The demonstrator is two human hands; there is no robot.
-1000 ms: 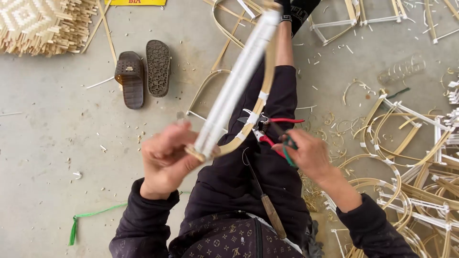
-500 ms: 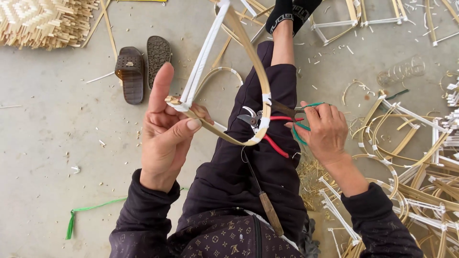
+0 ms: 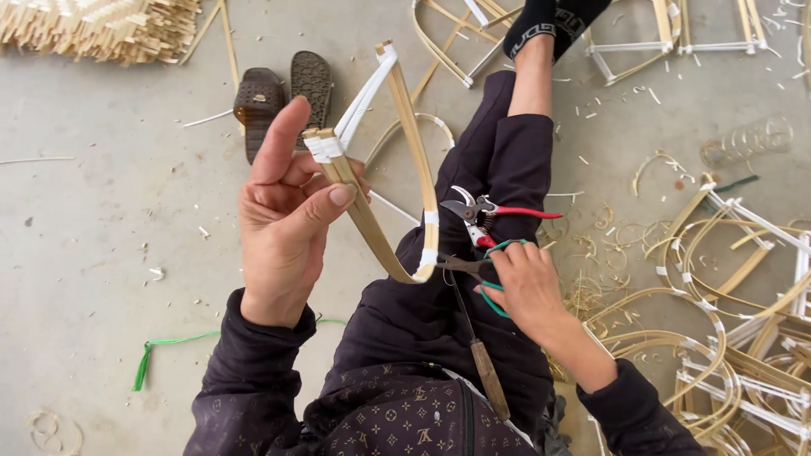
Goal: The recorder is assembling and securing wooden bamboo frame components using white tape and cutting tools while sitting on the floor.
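Grey concrete floor (image 3: 101,253), curved bamboo frame (image 3: 397,211), green-handled scissors (image 3: 473,270)

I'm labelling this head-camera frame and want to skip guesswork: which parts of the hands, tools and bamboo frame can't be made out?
- Right hand: its fingers cover the green-handled scissors, so the grip is unclear.
- Left hand: thumb and fingers hide the bamboo frame at its taped corner.
- Red-handled pruners: whether touched by the hand cannot be told.
- Wooden-handled tool: blade tip is lost under the scissors.
- Frame pile: cut off by the right edge.
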